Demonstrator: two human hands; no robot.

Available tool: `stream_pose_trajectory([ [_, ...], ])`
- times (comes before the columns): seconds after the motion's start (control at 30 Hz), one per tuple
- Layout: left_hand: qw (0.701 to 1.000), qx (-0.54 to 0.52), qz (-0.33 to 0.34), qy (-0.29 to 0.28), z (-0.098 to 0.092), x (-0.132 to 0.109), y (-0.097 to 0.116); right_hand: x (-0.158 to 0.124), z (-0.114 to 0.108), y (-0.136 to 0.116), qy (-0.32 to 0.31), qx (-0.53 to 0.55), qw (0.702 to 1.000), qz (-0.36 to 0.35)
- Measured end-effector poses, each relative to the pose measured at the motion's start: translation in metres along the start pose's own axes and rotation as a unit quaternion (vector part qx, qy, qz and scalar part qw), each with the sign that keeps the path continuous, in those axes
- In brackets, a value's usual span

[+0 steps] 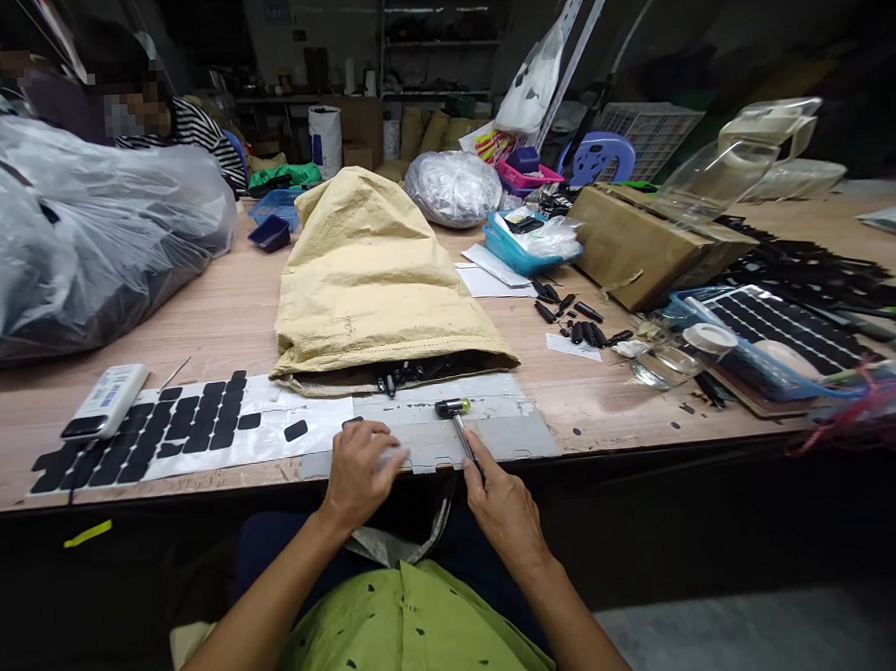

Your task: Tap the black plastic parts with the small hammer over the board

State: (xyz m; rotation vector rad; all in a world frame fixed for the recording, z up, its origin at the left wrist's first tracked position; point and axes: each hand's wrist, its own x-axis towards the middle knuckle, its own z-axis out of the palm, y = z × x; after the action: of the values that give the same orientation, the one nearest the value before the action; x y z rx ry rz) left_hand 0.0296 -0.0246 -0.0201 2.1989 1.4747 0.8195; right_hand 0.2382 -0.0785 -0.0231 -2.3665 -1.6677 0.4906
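While my right hand (506, 508) grips the hammer (453, 408) by its handle, head over the gray board (514, 434), likely for control, my left hand (361, 475) curls nearby; whether its fingers pinch anything, I cannot tell. Beige sack (375, 299) faces me mouth-first, presumably for easy reach; black pads (211, 408) lie left. Working room: strip of board between sack and table edge (619, 439), opening rightward

On the table (222, 312), the board (513, 437) lies near, the sack (385, 289) behind it; the hammer (450, 407) is over the board. Left of them are the sheet (269, 435), near, and the bag (89, 234), far. Right lie loose pieces (588, 312), then the box (630, 236) farther right.
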Motion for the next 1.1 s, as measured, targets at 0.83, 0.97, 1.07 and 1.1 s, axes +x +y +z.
stream_pose_trajectory([
  [0.83, 0.978, -0.002, -0.180, -0.101, -0.026, 0.071, -0.017, 0.001, 0.002, 0.000, 0.015, 0.025, 1.000, -0.007],
  [0.97, 0.990, -0.013, -0.052, -0.129, -0.013, 0.048, -0.017, 0.000, 0.002, 0.000, 0.008, 0.031, 0.999, -0.006],
  [1.07, 0.996, 0.009, -0.016, -0.090, -0.002, 0.041, -0.020, -0.002, 0.001, -0.001, 0.004, 0.046, 0.999, -0.018],
  [1.1, 0.997, 0.011, -0.011, -0.081, 0.000, 0.040, -0.021, -0.002, 0.001, -0.002, 0.004, 0.052, 0.998, -0.020],
])
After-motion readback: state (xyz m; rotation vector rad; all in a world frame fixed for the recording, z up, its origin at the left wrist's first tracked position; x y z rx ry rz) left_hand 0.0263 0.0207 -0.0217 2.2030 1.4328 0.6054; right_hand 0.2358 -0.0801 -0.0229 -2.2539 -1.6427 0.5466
